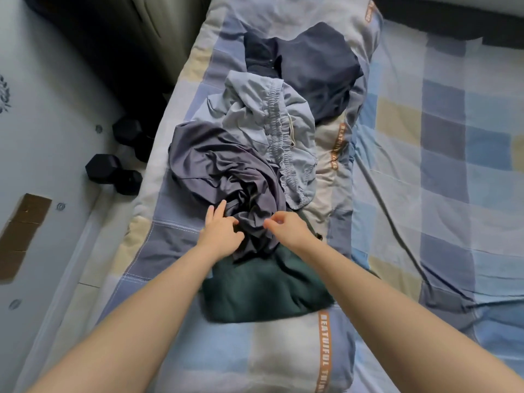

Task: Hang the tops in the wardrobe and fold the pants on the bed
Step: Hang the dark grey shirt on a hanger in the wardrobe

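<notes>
Seen from the head camera: checked blue and beige bed (pixel 442 171), folded quilt (pixel 286 353) running from six to twelve o'clock through the middle, pale floor at nine o'clock with two black dumbbells (pixel 113 171) by the bed edge. Heaped along the quilt, from near to far: dark green garment (pixel 263 293) at six o'clock, shiny purple-grey garment (pixel 221 163) at centre, light grey pants (pixel 272 120) with elastic waistband just past it, navy garment (pixel 314 66) at twelve o'clock. Left hand (pixel 222 229) resting on the near edge of the purple-grey cloth, fingers spread and loosely bent, no firm grip visible. Right hand (pixel 286 225) just beside it at three o'clock, fingertips drawn together above the same bunched fabric; pinching or not, cannot tell. Both equally near; bulk of the cloth stretching away toward eleven o'clock, so probably a lift toward six o'clock to free it. No wardrobe in view.
</notes>
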Motion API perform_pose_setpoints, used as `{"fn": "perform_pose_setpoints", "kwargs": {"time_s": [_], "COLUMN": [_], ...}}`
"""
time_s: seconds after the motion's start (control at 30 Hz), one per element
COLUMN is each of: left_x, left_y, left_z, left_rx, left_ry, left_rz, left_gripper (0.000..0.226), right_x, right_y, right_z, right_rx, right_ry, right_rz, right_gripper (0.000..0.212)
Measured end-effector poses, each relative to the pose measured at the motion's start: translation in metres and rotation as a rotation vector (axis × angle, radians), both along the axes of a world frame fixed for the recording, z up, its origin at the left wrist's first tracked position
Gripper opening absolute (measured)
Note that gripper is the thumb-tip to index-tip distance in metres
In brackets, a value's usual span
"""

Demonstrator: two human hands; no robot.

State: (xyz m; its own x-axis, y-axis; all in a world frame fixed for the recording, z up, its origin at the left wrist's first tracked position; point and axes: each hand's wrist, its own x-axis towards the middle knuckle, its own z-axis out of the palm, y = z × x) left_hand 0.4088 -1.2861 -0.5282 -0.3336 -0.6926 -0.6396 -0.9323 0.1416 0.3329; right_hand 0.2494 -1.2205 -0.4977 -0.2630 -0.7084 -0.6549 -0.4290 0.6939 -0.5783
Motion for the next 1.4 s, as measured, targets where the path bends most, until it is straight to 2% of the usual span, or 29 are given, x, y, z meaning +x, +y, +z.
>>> {"fn": "perform_pose_setpoints", "kwargs": {"time_s": [0.07, 0.13, 0.2, 0.3, 0.37, 0.53, 0.7, 0.83, 0.97, 1.03, 1.1, 1.2, 1.4], "left_x": [0.002, 0.006, 0.013, 0.032, 0.046, 0.07, 0.071, 0.073, 0.071, 0.072, 0.072, 0.063, 0.014], "left_y": [-0.006, -0.007, -0.005, 0.003, 0.01, 0.024, 0.034, 0.044, 0.07, 0.083, 0.098, 0.13, 0.221], "left_z": [-0.017, -0.026, -0.024, -0.006, 0.012, 0.073, 0.146, 0.2, 0.258, 0.287, 0.308, 0.348, 0.419], "left_rx": [0.031, 0.005, -0.138, -0.223, -0.199, -0.105, -0.016, 0.02, 0.001, -0.041, -0.051, -0.038, 0.04], "left_ry": [0.067, 0.165, 0.26, 0.352, 0.414, 0.587, 0.679, 0.665, 0.683, 0.704, 0.731, 0.772, 0.902], "left_rz": [0.026, 0.134, 0.357, 0.712, 0.79, 0.846, 0.805, 0.694, 0.539, 0.487, 0.496, 0.479, 0.312], "left_gripper": [0.054, 0.043, 0.016, 0.029, 0.032, 0.016, 0.014, 0.018, 0.021, 0.022, 0.024, 0.027, 0.026], "right_x": [0.008, 0.014, 0.019, 0.024, 0.027, 0.026, 0.017, 0.013, 0.018, 0.02, 0.02, 0.023, 0.027], "right_y": [-0.009, -0.01, -0.005, 0.013, 0.031, 0.084, 0.121, 0.147, 0.177, 0.2, 0.227, 0.275, 0.398], "right_z": [-0.027, -0.046, -0.054, -0.047, -0.031, 0.025, 0.088, 0.167, 0.262, 0.299, 0.325, 0.359, 0.405], "right_rx": [-0.004, 0.009, -0.003, -0.034, -0.021, -0.128, -0.067, -0.115, -0.287, -0.359, -0.402, -0.505, -0.715], "right_ry": [-0.035, -0.09, -0.159, -0.344, -0.44, -0.458, -0.465, -0.704, -0.877, -0.83, -0.648, -0.368, -0.118], "right_rz": [0.016, -0.033, -0.223, -0.652, -0.814, -0.919, -1.16, -1.302, -1.26, -1.191, -1.149, -1.174, -1.279], "right_gripper": [0.023, 0.019, 0.017, 0.025, 0.022, 0.019, 0.018, 0.032, 0.034, 0.029, 0.025, 0.015, 0.015]}}
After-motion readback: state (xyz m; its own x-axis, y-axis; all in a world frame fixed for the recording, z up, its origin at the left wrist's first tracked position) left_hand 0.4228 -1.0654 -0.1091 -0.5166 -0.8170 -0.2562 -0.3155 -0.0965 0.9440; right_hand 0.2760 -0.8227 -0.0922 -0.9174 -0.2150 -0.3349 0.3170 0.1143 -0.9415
